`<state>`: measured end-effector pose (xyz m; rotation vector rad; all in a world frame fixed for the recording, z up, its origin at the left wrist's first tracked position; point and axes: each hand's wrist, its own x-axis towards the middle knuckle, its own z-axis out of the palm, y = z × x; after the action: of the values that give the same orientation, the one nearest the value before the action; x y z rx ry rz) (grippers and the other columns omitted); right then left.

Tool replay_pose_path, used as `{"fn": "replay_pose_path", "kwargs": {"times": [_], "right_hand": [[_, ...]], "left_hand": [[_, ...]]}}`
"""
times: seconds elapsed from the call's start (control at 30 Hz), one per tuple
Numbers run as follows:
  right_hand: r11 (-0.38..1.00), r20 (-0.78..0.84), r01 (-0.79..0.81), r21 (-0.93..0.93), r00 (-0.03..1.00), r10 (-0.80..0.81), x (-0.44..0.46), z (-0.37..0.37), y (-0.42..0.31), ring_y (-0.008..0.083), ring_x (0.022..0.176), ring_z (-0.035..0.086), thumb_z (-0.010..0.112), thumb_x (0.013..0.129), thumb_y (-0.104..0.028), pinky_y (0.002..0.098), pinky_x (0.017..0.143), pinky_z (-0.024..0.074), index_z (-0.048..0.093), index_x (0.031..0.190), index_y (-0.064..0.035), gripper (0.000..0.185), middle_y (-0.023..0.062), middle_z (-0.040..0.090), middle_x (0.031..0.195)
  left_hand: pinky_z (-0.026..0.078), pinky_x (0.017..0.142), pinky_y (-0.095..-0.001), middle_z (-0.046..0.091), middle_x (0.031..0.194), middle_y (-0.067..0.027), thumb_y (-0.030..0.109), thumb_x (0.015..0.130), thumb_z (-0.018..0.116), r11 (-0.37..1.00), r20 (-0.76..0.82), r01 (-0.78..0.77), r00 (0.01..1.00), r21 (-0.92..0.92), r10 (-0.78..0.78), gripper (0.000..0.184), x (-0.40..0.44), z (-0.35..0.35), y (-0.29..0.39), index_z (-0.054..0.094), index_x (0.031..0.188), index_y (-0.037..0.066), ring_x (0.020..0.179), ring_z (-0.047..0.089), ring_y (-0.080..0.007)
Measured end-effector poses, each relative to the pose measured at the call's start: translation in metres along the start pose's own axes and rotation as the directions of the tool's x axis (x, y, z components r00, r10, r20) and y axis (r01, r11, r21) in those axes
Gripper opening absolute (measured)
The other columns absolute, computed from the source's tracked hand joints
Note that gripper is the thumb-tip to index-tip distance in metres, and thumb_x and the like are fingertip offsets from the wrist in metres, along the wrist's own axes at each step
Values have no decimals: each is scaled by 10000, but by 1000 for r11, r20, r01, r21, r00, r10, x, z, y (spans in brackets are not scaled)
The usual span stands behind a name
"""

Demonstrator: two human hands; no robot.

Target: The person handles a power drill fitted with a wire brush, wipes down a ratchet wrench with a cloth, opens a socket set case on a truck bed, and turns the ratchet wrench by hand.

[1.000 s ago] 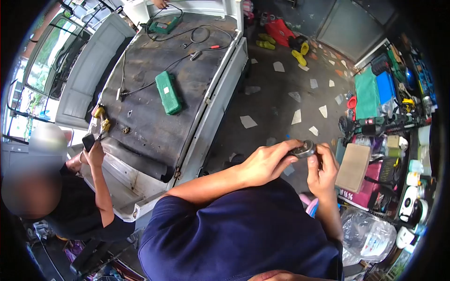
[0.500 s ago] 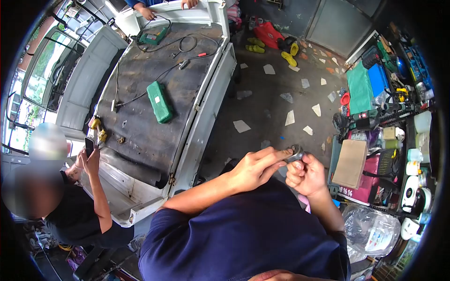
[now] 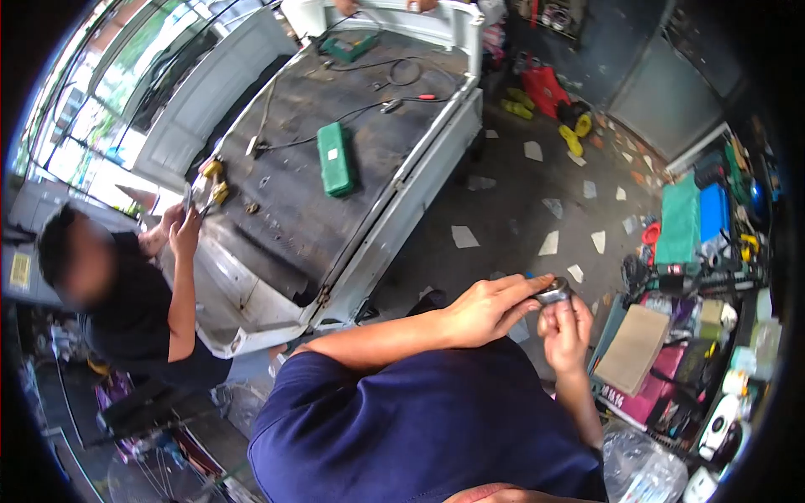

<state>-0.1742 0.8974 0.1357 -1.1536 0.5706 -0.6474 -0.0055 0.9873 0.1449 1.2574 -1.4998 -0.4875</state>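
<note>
A small round metal part (image 3: 553,292) is held between my two hands, in front of my chest and above the floor. My left hand (image 3: 495,310) comes in from the left, its fingers closed on the part's left side and top. From the right and below, my right hand (image 3: 565,332) pinches the same part, with its fingers curled. Fingers cover some of the part, so its exact kind cannot be made out.
A truck bed (image 3: 285,168) at upper left bears a green case (image 3: 335,159), cables and a yellow tool (image 3: 215,183). A person (image 3: 134,285) stands at left; another's hands show at the far edge. Shelves with goods, including cardboard (image 3: 633,348), line the right.
The view has turned, shifting the surroundings right since half a second ago. Both hands still hold the metal part, with their fingers placed slightly differently on it.
</note>
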Motion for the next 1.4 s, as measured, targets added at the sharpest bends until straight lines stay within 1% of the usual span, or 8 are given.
{"fn": "replay_pose_path", "kwargs": {"times": [0.13,0.27,0.33,0.77,0.83,0.93,1.07,1.4], "right_hand": [[539,441,-549,639,835,328,6,-22,8,97,455,233,432,1031,-411,291,455,211,488,836,-151,330,-44,375,636],[928,-44,6,-374,999,-24,11,-13,0,174,510,482,529,1006,-261,303,482,377,587,890,-37,259,53,547,712],[335,216,499,-799,758,-615,24,10,-15,253,621,594,601,967,-146,341,548,467,611,964,10,156,119,601,797],[413,-13,245,-877,848,-530,9,3,31,293,604,615,558,1006,-244,412,525,489,556,955,-38,212,74,614,868],[969,-165,185,-161,963,-211,10,0,36,176,506,490,500,1035,-273,349,462,393,527,845,-52,292,-5,523,727],[795,44,-192,576,978,204,-13,-25,13,52,506,304,453,1040,-282,258,450,207,534,784,-94,328,-49,393,614],[540,-309,102,-836,726,-614,-54,-49,8,342,707,641,518,987,-266,479,616,501,553,868,-33,264,114,594,770],[665,-690,-226,-712,402,-602,-188,-80,20,453,820,615,527,965,-259,548,715,487,550,927,-41,222,197,630,862]], "left_hand": [[546,632,-386,659,970,-141,59,931,667,997,-25,20,1000,80,-18,423,-4,-2,-3,566,1338,7,747,663,-330],[560,661,-384,669,987,-144,53,921,677,999,-74,-31,997,25,32,338,-9,-2,-10,608,1250,17,787,674,-334],[558,675,-378,670,979,-144,48,918,680,1000,-139,-18,990,22,21,355,-5,-5,-5,614,1267,39,802,675,-322],[445,587,-249,646,818,-56,96,1013,536,942,106,319,938,106,-330,386,-1,9,-17,531,1383,-15,632,510,-90],[454,591,-252,662,828,-62,113,1015,551,971,138,225,962,78,-234,362,2,17,-32,540,1352,-20,637,523,-93],[478,621,-258,699,915,-106,146,1027,570,990,232,136,962,47,-143,307,16,30,-26,543,1278,-28,683,568,-113],[417,595,-243,646,995,-113,144,1054,515,981,421,169,900,-90,-117,282,36,70,-14,495,1284,-18,752,554,-124],[358,532,-193,644,1032,-83,141,1044,517,940,783,80,579,-333,228,324,55,207,17,458,1327,-6,664,503,-75]]}}
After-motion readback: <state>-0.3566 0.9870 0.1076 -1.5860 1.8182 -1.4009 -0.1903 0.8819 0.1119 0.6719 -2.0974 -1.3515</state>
